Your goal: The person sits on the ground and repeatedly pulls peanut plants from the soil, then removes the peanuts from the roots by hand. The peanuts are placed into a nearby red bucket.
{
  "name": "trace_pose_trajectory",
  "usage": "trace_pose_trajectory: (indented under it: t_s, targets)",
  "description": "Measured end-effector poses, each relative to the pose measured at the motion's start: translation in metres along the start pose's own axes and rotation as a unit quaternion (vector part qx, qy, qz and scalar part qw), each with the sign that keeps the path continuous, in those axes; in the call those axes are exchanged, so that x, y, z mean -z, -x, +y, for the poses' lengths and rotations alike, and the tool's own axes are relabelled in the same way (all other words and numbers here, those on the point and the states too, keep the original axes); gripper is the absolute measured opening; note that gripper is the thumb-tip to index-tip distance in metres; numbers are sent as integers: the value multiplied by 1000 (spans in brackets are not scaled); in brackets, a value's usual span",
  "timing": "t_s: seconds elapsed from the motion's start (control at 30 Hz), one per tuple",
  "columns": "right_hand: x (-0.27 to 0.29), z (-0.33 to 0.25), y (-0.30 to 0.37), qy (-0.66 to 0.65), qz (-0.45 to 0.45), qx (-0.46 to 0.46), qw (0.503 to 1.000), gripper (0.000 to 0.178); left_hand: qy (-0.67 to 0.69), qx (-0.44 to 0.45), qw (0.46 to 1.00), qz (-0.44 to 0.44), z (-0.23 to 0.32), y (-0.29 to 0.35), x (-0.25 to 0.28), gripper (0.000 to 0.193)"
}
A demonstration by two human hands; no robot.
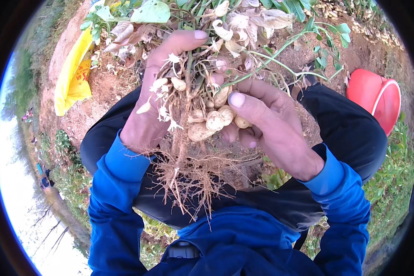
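A pulled-up peanut plant point(183, 133) hangs between my hands, its stringy brown roots pointing toward my lap and its leaves away from me. My left hand point(152, 87) is closed around the stems just above the root crown, thumb across the front. On the right side, my right hand point(273, 117) has its thumb and fingers closed at a cluster of pale peanut pods point(215, 120) attached near the roots. Several small whitish pods and shoots stick out on the left of the stem. Some fingers of both hands are hidden behind the plant.
A red plastic bucket point(375, 96) lies tipped on its side at the right. At the left is a yellow sack point(73, 80) on reddish soil. More pods point(329, 10) lie at the far right. My bent knees, in dark trousers point(345, 122), flank the plant.
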State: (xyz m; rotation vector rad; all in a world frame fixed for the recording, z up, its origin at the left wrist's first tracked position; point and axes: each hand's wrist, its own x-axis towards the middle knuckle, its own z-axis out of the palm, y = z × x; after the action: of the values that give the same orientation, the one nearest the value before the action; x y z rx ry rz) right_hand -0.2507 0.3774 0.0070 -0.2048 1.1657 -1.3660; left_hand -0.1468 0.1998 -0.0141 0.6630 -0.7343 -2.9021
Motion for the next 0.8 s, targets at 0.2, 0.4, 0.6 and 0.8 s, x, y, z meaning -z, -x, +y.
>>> trace_pose_trajectory:
  t_s: [0.2,0.4,0.6,0.8]
  targets:
    - [-7,-7,-3,1,34,-22,999,32,-109,-37,990,80,-9,7,-1,24]
    - [-1,-5,-2,-46,11,-77,996,22,8,-19,999,45,-5,4,-5,33]
    - [3,-14,1,-55,74,-3,996,19,63,29,997,45,-5,5,-20,37]
    - [40,-25,-10,-136,177,45,974,20,96,16,995,-30,5,10,-8,30]
